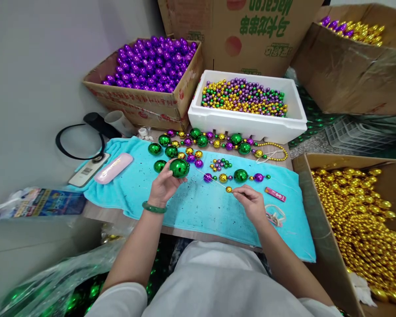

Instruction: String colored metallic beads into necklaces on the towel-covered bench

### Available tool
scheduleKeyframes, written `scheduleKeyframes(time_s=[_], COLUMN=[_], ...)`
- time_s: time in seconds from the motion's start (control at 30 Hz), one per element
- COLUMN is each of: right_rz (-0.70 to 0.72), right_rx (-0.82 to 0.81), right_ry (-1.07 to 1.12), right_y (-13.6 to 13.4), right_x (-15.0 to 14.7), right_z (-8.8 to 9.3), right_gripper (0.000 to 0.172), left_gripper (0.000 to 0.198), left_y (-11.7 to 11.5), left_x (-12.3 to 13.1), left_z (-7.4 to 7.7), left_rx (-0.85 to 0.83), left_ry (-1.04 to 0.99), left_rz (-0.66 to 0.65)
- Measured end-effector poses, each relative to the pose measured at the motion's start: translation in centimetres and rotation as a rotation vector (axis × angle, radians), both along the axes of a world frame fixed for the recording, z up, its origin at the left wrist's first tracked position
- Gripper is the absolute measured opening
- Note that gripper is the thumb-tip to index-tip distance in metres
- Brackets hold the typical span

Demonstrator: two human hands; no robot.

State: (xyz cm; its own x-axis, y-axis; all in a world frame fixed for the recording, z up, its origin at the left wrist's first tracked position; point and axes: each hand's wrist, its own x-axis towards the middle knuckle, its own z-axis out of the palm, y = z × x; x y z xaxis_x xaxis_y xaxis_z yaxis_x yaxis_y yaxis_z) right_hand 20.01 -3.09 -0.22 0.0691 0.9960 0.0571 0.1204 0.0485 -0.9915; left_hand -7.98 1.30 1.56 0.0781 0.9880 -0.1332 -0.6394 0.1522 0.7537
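Observation:
My left hand (165,184), with a green bangle at the wrist, grips a large shiny green bead (179,168) above the towel. The fingers of my right hand (250,201) are pinched at one end of a thin pale thread (214,179), right beside a small gold bead (229,189). This thread slants up left toward the green bead; whether it enters the bead I cannot tell. Just behind lies a row of purple, gold and green beads, including a large green bead (240,176). Loose gold and purple beads (191,158) and a cluster of small beads (221,165) rest nearby.
A turquoise towel (198,211) covers the table. Behind it lie a finished-looking bead strand (202,141), a white foam box (247,124) and a carton of purple beads (145,105). At left are a pink case (114,168) and phone (86,171); at right, a gold-bead carton (330,246).

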Motion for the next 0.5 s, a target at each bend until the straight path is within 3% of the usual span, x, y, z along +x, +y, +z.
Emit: scheduleKeyframes(time_s=[0.33, 0.5], right_rz=[0.044, 0.085], right_rx=[0.015, 0.033], right_ry=[-0.037, -0.079], right_y=[0.1, 0.4], right_x=[0.7, 1.9], right_z=[0.3, 0.3], right_gripper=[0.007, 0.008], left_gripper=[0.044, 0.052], left_y=[-0.3, -0.5], left_x=[-0.3, -0.6], left_z=[0.0, 0.4], left_rx=[0.045, 0.061], left_ry=[0.087, 0.146], left_rz=[-0.027, -0.130])
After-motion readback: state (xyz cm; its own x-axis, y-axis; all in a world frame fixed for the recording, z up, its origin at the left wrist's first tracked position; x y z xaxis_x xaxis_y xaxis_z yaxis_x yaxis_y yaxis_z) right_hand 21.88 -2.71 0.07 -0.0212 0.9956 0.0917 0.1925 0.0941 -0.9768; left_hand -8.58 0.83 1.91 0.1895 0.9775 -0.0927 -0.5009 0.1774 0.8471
